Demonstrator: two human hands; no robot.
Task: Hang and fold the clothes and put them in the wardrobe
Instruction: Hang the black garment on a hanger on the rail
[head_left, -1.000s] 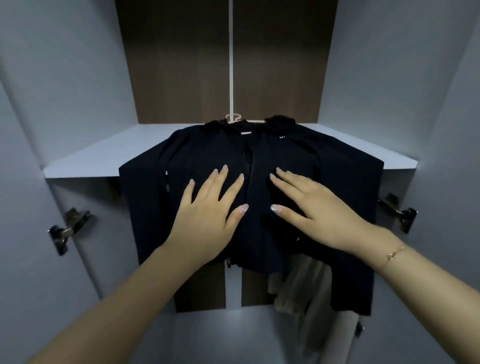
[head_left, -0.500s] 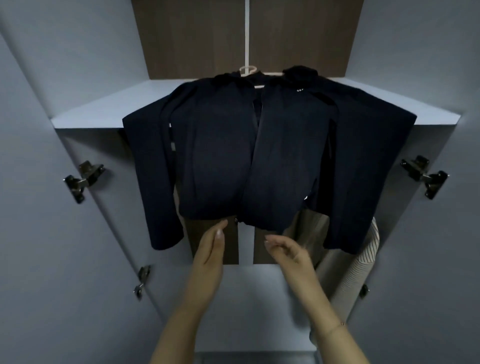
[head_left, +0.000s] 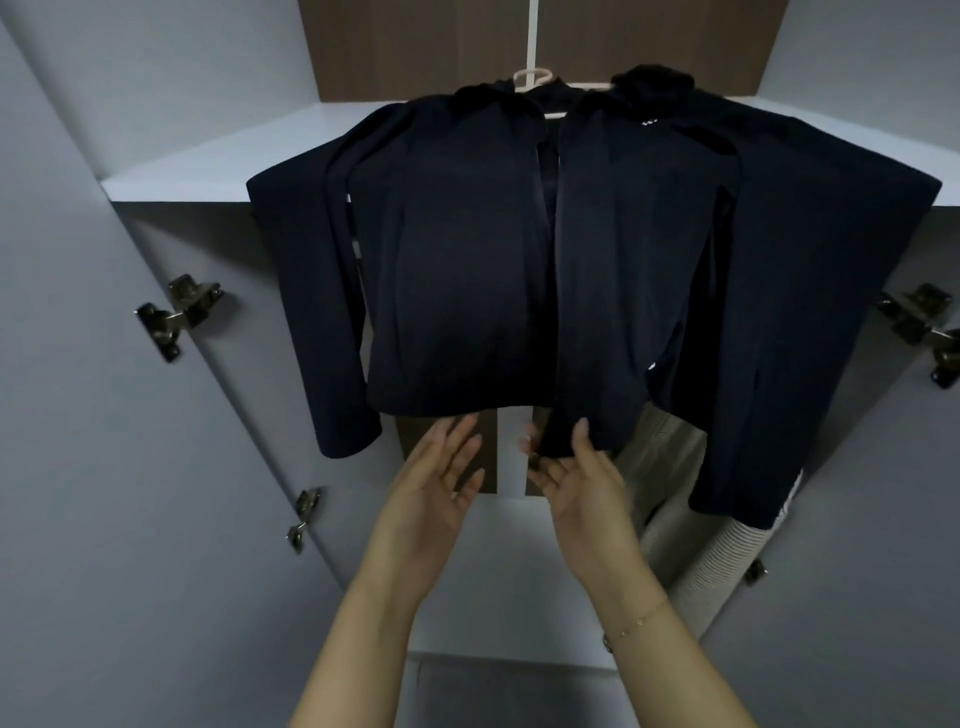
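Fingers of the left hand (head_left: 436, 493) are spread, palm up, holding nothing, just under the dark jacket (head_left: 467, 260) hem. Right hand (head_left: 582, 483) fingers pinch the hem's right front corner. Farther up, the jacket hangs on a pale hanger (head_left: 532, 77) inside the wardrobe (head_left: 208, 171).

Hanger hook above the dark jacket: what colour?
Pale pink hanger, best seen in the head view, top centre.
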